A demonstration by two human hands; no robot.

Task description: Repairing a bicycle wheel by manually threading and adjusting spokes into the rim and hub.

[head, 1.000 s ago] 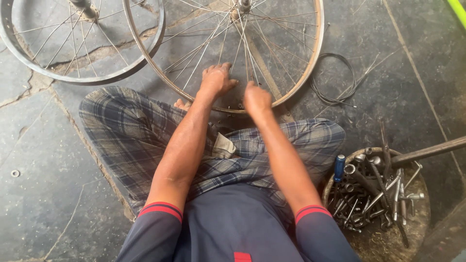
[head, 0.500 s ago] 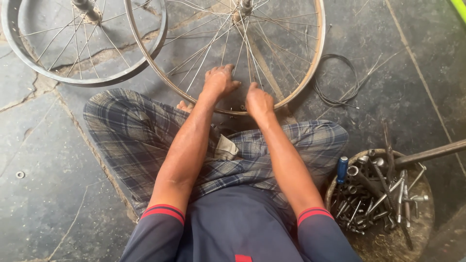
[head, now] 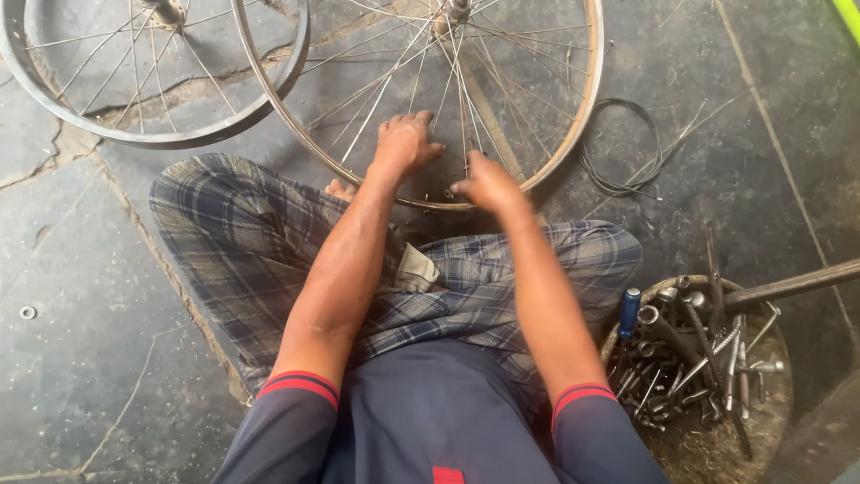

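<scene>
- Head view: a person is sitting cross-legged on a dark, cracked stone floor (head: 107,358), wearing checked trousers (head: 242,242) and a dark top with red-striped sleeve ends.
- A spoked bicycle wheel (head: 587,108) is lying flat on the floor right in front of the knees, its near rim arc lying just beyond the shins and its hub (head: 457,9) sitting at the top edge of the picture.
- The left hand (head: 405,143) is resting palm-down over the spokes just inside the near rim, fingers spread and slightly bent; whether they are gripping a spoke cannot be told.
- The right hand (head: 488,184) is sitting at the near rim just beside the left, fingers curled in with the tips pinched together at the rim; what they are pinching is too small to make out.
- A second wheel (head: 54,103) is lying to the left, its rim running under or over the first wheel's rim where they are overlapping near the top.
- A loop of thin dark cable (head: 627,148) is lying on the floor just outside the first wheel's right side.
- A round basket (head: 770,421) of sockets, bolts and metal tools is standing at the person's right knee, with a blue-handled tool (head: 630,312) poking up at its left edge and a long metal bar (head: 797,284) lying across its top.
</scene>
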